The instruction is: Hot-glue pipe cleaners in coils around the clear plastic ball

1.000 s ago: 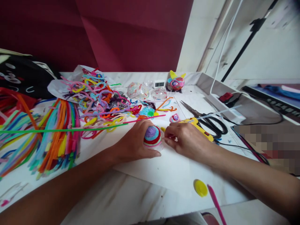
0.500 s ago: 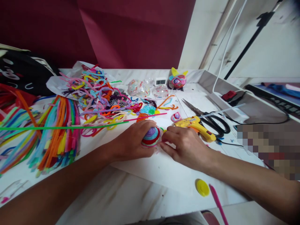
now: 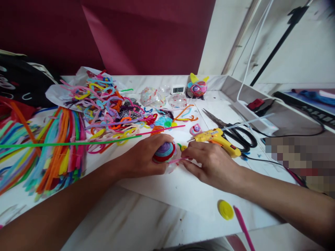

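My left hand (image 3: 145, 157) is wrapped round a small dome (image 3: 164, 152) covered in coiled pipe cleaners, purple on top, then blue and red. It rests on the white table (image 3: 162, 195), tilted toward my right hand. My right hand (image 3: 209, 164) sits just right of the dome and pinches the free end of a pink pipe cleaner (image 3: 176, 160) that runs to the dome's lower edge. A yellow glue gun (image 3: 218, 137) lies just beyond my right hand.
Piles of coloured pipe cleaners (image 3: 62, 146) fill the left side, with curled offcuts (image 3: 110, 108) behind. Scissors (image 3: 235, 134), clear domes (image 3: 154, 97), a small clock (image 3: 178, 89) and a finished creature (image 3: 197, 88) lie farther back. A yellow coil (image 3: 225, 210) and a pink stick (image 3: 243, 228) are near the front edge.
The dome has tipped toward my right hand. A pink pipe cleaner end now shows pinched in my right fingers at the dome's lower edge.
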Available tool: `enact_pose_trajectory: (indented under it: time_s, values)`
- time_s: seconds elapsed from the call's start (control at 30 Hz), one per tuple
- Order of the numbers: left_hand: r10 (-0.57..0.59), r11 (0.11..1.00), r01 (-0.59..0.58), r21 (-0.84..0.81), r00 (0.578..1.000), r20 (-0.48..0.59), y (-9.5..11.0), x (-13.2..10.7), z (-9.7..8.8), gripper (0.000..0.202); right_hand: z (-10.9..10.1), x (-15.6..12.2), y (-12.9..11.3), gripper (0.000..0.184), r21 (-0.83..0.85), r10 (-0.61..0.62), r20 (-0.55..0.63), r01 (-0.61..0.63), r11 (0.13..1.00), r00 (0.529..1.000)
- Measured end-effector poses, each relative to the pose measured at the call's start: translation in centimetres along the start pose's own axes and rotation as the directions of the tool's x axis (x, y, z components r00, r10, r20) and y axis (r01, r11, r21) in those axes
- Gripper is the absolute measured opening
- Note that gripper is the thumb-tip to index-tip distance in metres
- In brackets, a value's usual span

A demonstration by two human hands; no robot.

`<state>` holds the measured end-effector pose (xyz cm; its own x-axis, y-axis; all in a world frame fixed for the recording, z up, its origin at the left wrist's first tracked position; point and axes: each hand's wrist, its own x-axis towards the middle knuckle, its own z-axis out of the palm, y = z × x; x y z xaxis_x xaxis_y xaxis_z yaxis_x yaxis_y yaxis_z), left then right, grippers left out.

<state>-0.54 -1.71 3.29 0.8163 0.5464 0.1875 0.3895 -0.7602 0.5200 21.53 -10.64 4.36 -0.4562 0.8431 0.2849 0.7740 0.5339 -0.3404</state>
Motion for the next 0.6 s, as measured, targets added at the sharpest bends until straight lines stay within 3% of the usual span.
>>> enact_pose_trajectory:
  time_s: [0.3, 0.6]
  values:
    - [-0.004, 1.000, 0.004, 0.003, 1.000, 0.007, -0.2, 0.0, 0.0, 0.060, 0.1, 0.0, 0.4, 0.026, -0.033, -0.110, -0.081, 0.108, 0.994, 0.991]
    - [0.019, 1.000, -0.019, 0.008, 1.000, -0.015, -0.1, -0.1, 0.1, 0.060, 0.4, 0.9, 0.7, 0.026, -0.066, -0.108, -0.120, 0.101, 0.993, 0.987]
